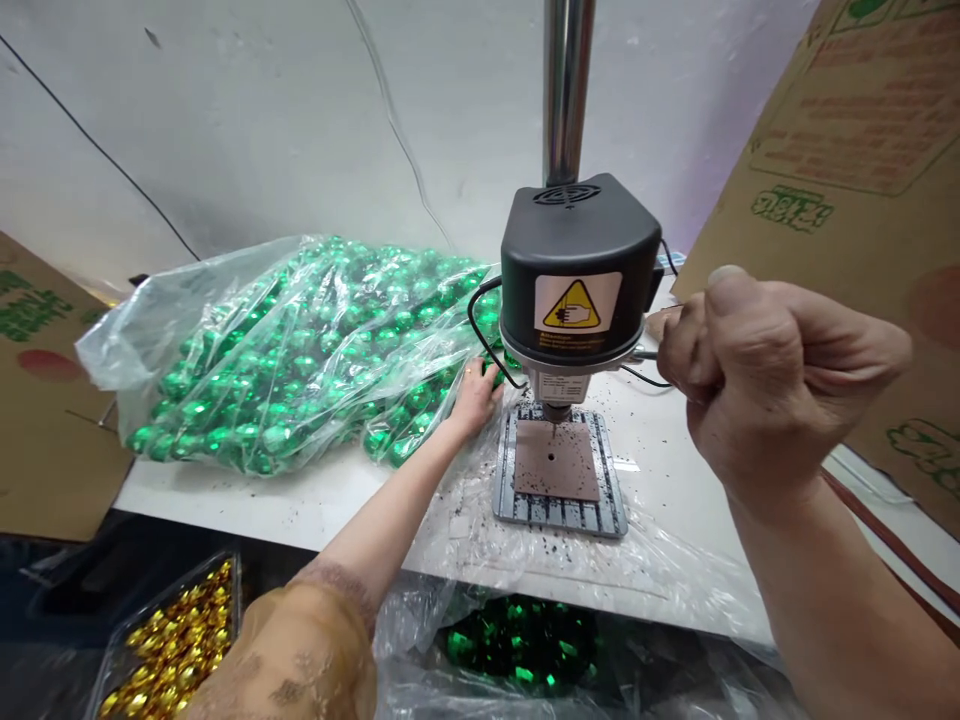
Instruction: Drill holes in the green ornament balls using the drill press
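Observation:
A small black bench drill press (576, 275) stands on a white table (300, 500), its bit over a brown pad with a hole (556, 458) on the slotted base. My right hand (757, 375) is closed in a fist around the drill's thin metal feed lever (646, 354) at the machine's right side. My left hand (474, 398) reaches into the open mouth of a clear plastic bag of shiny green beads (300, 350) lying left of the drill; its fingers are among the beads and partly hidden.
A steel column (568, 90) rises behind the drill. Cardboard boxes stand at the right (862, 200) and left (37, 400). Below the table edge sit a tray of gold beads (176, 640) and a bag of green beads (525, 640). Black drill dust speckles the plastic sheet.

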### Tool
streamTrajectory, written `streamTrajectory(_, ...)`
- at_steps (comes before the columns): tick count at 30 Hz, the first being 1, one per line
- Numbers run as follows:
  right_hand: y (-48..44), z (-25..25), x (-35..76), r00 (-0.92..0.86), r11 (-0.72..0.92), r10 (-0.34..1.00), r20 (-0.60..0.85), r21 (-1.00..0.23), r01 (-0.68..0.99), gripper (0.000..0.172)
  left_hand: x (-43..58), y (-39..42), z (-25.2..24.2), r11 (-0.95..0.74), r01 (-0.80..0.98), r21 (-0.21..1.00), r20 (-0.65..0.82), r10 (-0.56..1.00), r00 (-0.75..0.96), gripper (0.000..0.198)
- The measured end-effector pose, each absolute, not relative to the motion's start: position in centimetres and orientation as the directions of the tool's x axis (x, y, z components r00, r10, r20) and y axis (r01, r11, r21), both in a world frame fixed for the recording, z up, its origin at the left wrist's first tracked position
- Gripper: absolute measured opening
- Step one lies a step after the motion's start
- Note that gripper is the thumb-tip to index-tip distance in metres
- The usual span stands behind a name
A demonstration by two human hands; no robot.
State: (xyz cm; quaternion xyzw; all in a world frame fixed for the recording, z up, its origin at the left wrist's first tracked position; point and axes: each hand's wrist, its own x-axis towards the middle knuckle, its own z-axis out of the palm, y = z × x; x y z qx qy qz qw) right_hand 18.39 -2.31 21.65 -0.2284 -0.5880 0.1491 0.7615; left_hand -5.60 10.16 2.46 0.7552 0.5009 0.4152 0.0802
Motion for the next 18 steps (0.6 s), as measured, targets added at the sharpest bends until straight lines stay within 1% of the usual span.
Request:
streamTrajectory(1,-2.3,21.7,18.4,0.269,0.851,0.495,0.827,-0.523,0.041,0.051,-6.0,9.0,2.5,-0.482,0.686,0.544,0.549,0.824,0.143,0.03)
streamTrajectory(2,-2.4,21.7,18.4,0.274,0.853,0.491,0.827,-0.52,0.039,0.051,-6.3,7.8,2.6,-0.473,0.663,0.58,0.546,0.83,0.114,0.035)
streamTrajectory(4,-2.4,21.7,18.3,0.277,0.853,0.493,0.825,-0.52,0.03,0.051,-6.7,5.3,3.1,-0.425,0.565,0.707,0.51,0.86,0.009,0.041)
streamTrajectory(6,-2.3,21.6,18.3,0.275,0.856,0.49,0.827,-0.516,0.024,0.05,-6.7,3.0,3.8,-0.33,0.373,0.867,0.394,0.913,-0.109,0.044)
streamTrajectory(7,-2.3,21.6,18.2,0.277,0.859,0.486,0.829,-0.512,0.022,0.05,-6.6,1.9,4.2,-0.265,0.236,0.935,0.304,0.942,-0.143,0.047)
streamTrajectory(8,-2.2,21.6,18.2,0.283,0.862,0.48,0.83,-0.506,0.02,0.05,-6.3,1.0,4.6,-0.193,0.085,0.977,0.204,0.968,-0.148,0.049)
streamTrajectory(10,-2.1,21.5,18.2,0.293,0.868,0.47,0.832,-0.496,0.015,0.05,-5.7,-0.3,5.2,-0.064,-0.184,0.981,0.046,0.994,-0.101,0.053)
streamTrajectory(12,-2.0,21.4,18.3,0.288,0.872,0.468,0.835,-0.489,-0.001,0.05,-4.9,-1.2,5.6,0.007,-0.334,0.943,-0.025,0.998,-0.051,0.053)
streamTrajectory(13,-1.9,21.4,18.3,0.279,0.874,0.469,0.838,-0.485,-0.012,0.05,-4.5,-1.4,5.6,0.021,-0.363,0.932,-0.037,0.999,-0.038,0.052)
streamTrajectory(15,-1.9,21.4,18.4,0.257,0.878,0.469,0.845,-0.477,-0.033,0.05,-3.7,-1.6,5.4,0.029,-0.359,0.933,-0.04,0.999,-0.023,0.051)
streamTrajectory(18,-2.0,21.5,18.5,0.247,0.885,0.458,0.854,-0.463,-0.041,0.05,-2.6,-1.4,4.6,0.015,-0.265,0.964,-0.02,1.0,-0.015,0.053)
